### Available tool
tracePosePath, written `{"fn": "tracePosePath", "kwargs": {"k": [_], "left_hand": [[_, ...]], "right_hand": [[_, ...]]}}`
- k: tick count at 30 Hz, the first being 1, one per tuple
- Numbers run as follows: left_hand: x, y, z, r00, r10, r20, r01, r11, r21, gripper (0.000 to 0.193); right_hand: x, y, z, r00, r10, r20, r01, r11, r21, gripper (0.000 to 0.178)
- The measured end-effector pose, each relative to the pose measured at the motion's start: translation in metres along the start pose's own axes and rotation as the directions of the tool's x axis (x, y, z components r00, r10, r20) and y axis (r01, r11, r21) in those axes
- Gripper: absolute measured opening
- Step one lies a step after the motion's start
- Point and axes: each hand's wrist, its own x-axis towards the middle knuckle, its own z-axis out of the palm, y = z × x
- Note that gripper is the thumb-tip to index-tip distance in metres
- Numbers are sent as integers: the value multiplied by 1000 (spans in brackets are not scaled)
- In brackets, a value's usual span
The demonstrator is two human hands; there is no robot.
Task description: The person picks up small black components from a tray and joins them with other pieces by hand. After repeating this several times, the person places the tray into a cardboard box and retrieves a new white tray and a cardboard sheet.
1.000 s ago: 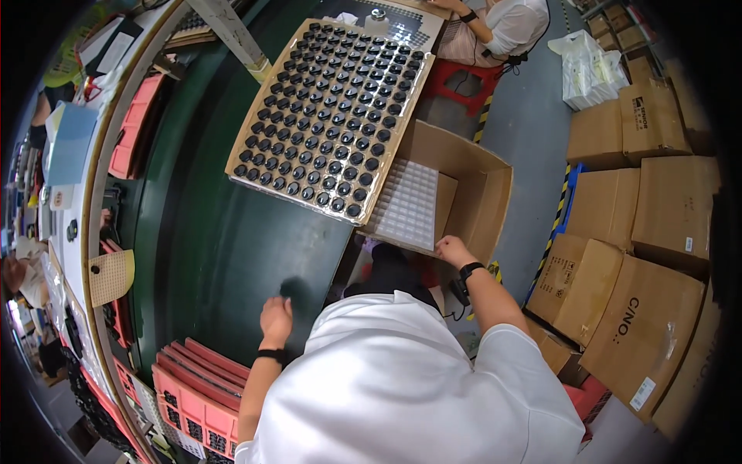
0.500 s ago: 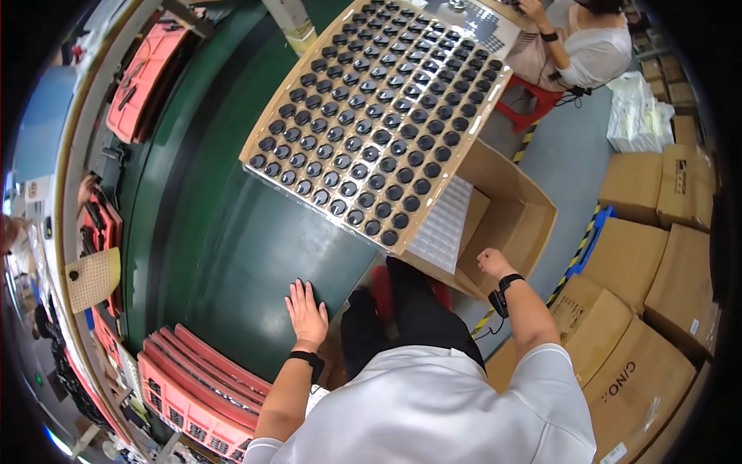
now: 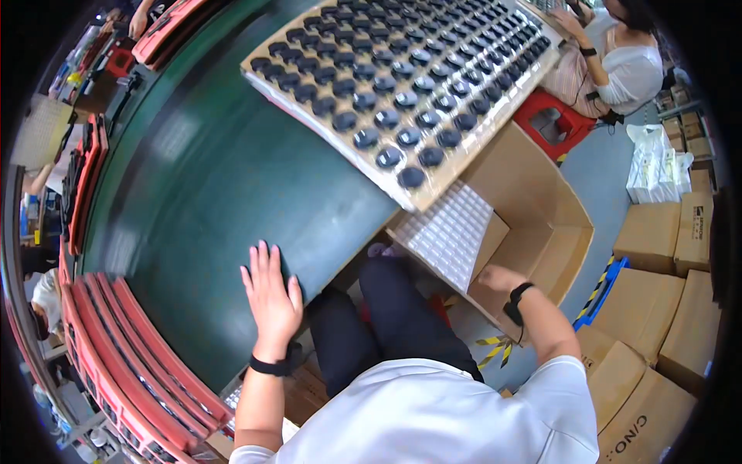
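My left hand (image 3: pixel 272 298) lies flat on the green work surface (image 3: pixel 201 185), fingers stretched and a little apart, with nothing in it. At the near edge of an open cardboard carton (image 3: pixel 533 170) is my right hand (image 3: pixel 504 278), its fingers curled; whether they hold anything is hidden. Beside that hand a clear plastic tray with many small pockets (image 3: pixel 456 232) lies slanted over the carton's left part. Ahead, on the green surface, rests a large brown tray (image 3: pixel 442 185) filled with rows of round black parts with glossy tops, under clear plastic.
Red plastic trays (image 3: pixel 147 348) stand stacked at the lower left. Closed cartons (image 3: pixel 641 271) and a blue pallet (image 3: pixel 603 298) line the right side. At the upper right a co-worker (image 3: pixel 634 69) sits near a red stool (image 3: pixel 553 124). White bags (image 3: pixel 653 166) stand farther right.
The view has shifted, so the filled tray appears higher and farther right. My right hand has lowered to the carton's near edge. My left hand still lies on the green surface.
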Motion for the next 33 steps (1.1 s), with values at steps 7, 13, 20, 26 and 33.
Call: {"fn": "tracePosePath", "kwargs": {"k": [7,13,20,26,33], "left_hand": [[-8,-4,9,995,44,-86,-39,998,54,51],[-7,-2,11,999,15,-45,-10,996,92,52],[1,8,7,1000,7,-22,-4,994,106,50],[4,9,13,1000,20,-2,-20,994,104,50],[0,9,9,1000,15,11,-16,993,119,50]], "right_hand": [[-5,-30,-117,991,-96,-89,93,995,-39,32],[45,-11,-153,984,-78,-159,64,994,-91,31],[141,89,39,995,8,-103,-8,1000,0,38],[140,93,120,872,183,453,-488,264,832,19],[95,120,15,946,124,301,-263,-254,931,13]]}}
